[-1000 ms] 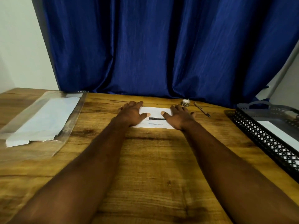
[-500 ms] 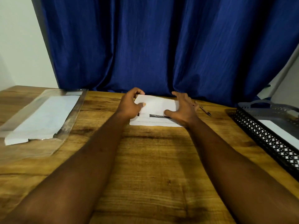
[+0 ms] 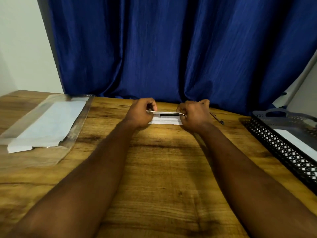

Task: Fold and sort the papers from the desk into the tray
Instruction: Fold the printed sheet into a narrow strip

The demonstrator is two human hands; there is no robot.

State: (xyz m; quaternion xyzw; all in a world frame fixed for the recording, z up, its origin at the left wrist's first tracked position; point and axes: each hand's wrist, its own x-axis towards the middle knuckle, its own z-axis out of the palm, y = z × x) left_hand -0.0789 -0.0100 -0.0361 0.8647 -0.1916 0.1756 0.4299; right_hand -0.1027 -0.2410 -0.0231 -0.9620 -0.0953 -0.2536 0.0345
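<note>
Both forearms reach from the near edge straight across the worktop (image 3: 163,169), roughly parallel, with the wrists low over the surface. The left grip (image 3: 140,112) pinches the left end of the raised flap of the paper (image 3: 164,119) between thumb and curled fingers. The right grip (image 3: 194,114) pinches the right end in the same way. The paper lies at the far middle of the worktop, its lower layers flat and the flap held just above them.

Judged step: a fold in progress.

Procedure:
1. Keep both ends of the flap level.
2. Bring the flap edge onto the near edge and check the corners.
3. Press from the centre outward.

Uneven tension would likely skew the crease.

The tray (image 3: 281,150) stands to the right, well apart, with a white sheet (image 3: 298,143) already inside. A pen (image 3: 217,117) lies just beyond the right grip.
</note>
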